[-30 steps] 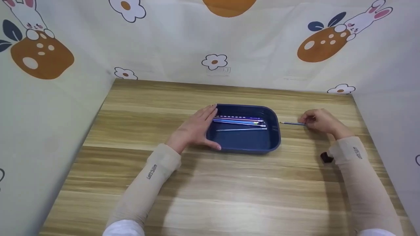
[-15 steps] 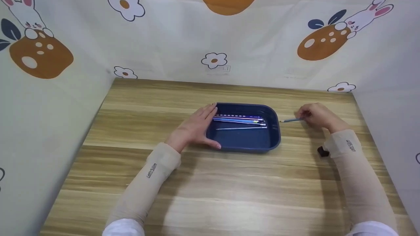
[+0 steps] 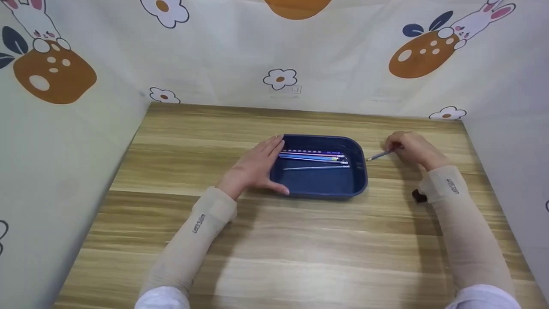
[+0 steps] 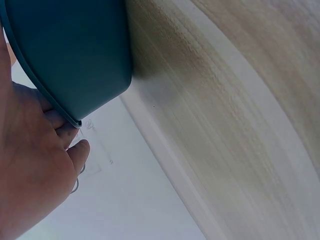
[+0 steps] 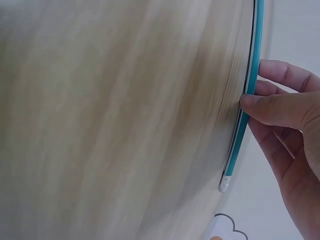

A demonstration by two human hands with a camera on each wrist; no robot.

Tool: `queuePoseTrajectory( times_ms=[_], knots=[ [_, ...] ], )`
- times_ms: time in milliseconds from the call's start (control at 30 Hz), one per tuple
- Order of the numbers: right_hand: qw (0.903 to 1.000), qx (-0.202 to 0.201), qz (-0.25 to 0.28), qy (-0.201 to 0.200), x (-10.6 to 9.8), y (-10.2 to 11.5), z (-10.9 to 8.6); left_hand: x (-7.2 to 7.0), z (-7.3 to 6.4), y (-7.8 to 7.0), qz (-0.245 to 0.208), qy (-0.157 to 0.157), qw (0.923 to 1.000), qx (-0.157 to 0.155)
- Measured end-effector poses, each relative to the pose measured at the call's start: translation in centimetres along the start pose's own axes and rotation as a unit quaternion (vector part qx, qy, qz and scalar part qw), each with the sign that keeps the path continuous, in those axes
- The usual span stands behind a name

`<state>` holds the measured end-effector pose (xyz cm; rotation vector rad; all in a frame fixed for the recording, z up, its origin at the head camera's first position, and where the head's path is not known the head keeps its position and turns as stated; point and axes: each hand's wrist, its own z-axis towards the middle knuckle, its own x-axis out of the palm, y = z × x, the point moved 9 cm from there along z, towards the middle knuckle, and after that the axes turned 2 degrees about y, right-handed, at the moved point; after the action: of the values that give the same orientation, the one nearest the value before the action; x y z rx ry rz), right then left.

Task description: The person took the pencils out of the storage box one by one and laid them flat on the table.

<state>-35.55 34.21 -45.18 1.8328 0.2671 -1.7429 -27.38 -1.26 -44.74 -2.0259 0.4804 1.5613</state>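
A dark blue rectangular tray [image 3: 317, 194] stands on the wooden table, with several pencils [image 3: 311, 158] lying lengthwise inside it. My left hand [image 3: 255, 165] lies along the tray's left end, fingers extended over the far corner and thumb at the near side. In the left wrist view the fingers are partly hidden behind the tray wall [image 4: 75, 60]. To the right of the tray, my right hand [image 3: 414, 148] pinches a blue pencil [image 5: 243, 120] between thumb and fingers. Its sharpened tip is by the tray's right rim; its white eraser end shows in the right wrist view.
The wood-grain table [image 3: 300, 249] is bounded at the back and sides by a pale printed curtain [image 3: 223, 56]. A small black block-like piece [image 3: 419, 196] shows beside the right sleeve cuff.
My right hand has lifted and shifted slightly left and away from me, so the pencil has gone from nearly level to slanted, tip lower. The left hand and tray have stayed put.
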Motion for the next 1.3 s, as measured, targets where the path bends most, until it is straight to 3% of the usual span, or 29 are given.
queuePoseTrajectory(
  times_ms=[500,800,1300],
  knots=[
    [0.9996,0.023,-0.015,0.003,0.4,-0.4,0.3,-0.1,0.0,-0.2,0.004,-0.008,1.0000,0.002],
    [0.9993,-0.010,-0.019,-0.031,-0.3,0.2,0.2,-0.2,-0.1,-0.1,0.010,-0.007,0.9999,0.003],
    [0.9984,0.039,0.029,-0.030,-1.1,0.3,-0.6,-0.1,-0.1,-0.1,0.004,-0.005,1.0000,-0.002]
  ],
)
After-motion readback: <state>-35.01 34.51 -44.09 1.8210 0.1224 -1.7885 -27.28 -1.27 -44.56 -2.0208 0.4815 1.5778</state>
